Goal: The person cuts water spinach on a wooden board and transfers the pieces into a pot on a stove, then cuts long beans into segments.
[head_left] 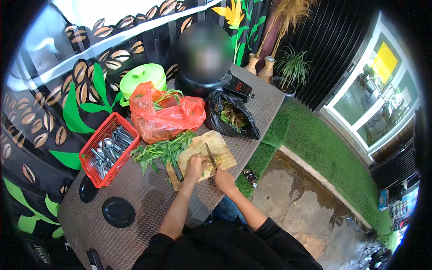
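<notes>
the right hand (223,178) is closed around the handle of a knife (210,156), and its blade points to about eleven o'clock over the board (220,143). the left hand (195,166) is on the board, just beside the blade, with its fingers close together; i cannot tell if it is pinching something. small green bits lie on the wood near both hands. a dark handle (178,172) lies at the board's left side, near the left wrist.

the board rests on the woven surface (153,198). seen from its middle, the leafy greens (164,150) are at ten o'clock, and they partly cover its edge. farther out, between ten and eleven o'clock, stands the red bag (166,119), with some green leaves in its opening. at one o'clock is the black bag (249,127), open, with stems and leaves inside. the red basket (107,181) of spoons and forks is at nine o'clock, and a round black plate (118,212) is at eight o'clock. the green pot (143,75) is at eleven o'clock, behind the red bag.
</notes>
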A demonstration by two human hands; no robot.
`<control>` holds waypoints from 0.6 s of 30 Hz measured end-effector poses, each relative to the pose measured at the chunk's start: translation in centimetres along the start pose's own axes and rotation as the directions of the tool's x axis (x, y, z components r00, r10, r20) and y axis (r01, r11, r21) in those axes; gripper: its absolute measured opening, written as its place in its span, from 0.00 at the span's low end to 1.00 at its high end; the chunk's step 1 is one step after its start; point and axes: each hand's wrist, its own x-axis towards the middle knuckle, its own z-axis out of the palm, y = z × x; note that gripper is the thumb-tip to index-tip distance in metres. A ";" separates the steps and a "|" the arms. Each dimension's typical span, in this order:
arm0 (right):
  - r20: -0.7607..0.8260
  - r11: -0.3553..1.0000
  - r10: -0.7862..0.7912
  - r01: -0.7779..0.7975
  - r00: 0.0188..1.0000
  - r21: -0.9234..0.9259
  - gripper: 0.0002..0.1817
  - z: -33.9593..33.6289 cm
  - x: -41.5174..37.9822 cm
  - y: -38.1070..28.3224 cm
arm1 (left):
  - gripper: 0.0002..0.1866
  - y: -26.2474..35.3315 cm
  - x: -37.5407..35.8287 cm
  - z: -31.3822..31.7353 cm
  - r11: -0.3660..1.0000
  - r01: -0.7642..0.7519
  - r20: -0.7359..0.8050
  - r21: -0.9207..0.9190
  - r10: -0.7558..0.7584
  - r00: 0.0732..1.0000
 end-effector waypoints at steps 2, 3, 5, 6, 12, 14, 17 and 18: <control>0.014 1.000 0.011 -0.011 1.000 0.010 0.15 -0.2 0.0 0.0 | 0.10 0.6 0.1 -0.4 0.998 -0.007 0.019 0.058 0.006 1.000; 0.028 1.000 0.014 -0.015 1.000 0.009 0.15 -0.4 0.0 0.0 | 0.09 0.9 0.1 -0.5 0.993 -0.013 0.036 0.116 0.008 0.999; 0.043 1.000 0.017 -0.017 0.999 0.008 0.15 -0.6 0.1 -0.1 | 0.08 1.4 0.0 -0.6 0.995 -0.011 0.004 0.101 0.011 1.000; 0.053 1.000 0.014 -0.016 0.998 0.020 0.17 -0.7 0.2 -0.1 | 0.07 1.5 -0.1 -0.5 0.996 -0.010 -0.029 0.085 0.012 1.000; -0.004 1.000 0.020 -0.020 1.000 0.017 0.17 1.2 -0.3 -0.7 | 0.05 2.6 -1.4 0.3 0.993 -0.004 -0.133 0.122 0.021 0.991; -0.020 0.999 0.049 -0.049 0.999 0.004 0.17 2.0 0.1 -1.0 | 0.05 2.3 -1.3 0.6 0.989 -0.004 -0.138 0.147 0.024 0.990; -0.036 0.999 0.034 -0.034 0.999 -0.006 0.16 2.1 0.8 -1.1 | 0.04 2.6 -1.0 0.6 0.985 0.011 -0.154 0.170 0.016 0.988; -0.043 1.000 -0.003 0.003 0.999 -0.007 0.14 1.6 1.4 -0.9 | 0.04 2.7 -1.2 0.7 0.985 0.024 -0.164 0.170 0.004 0.986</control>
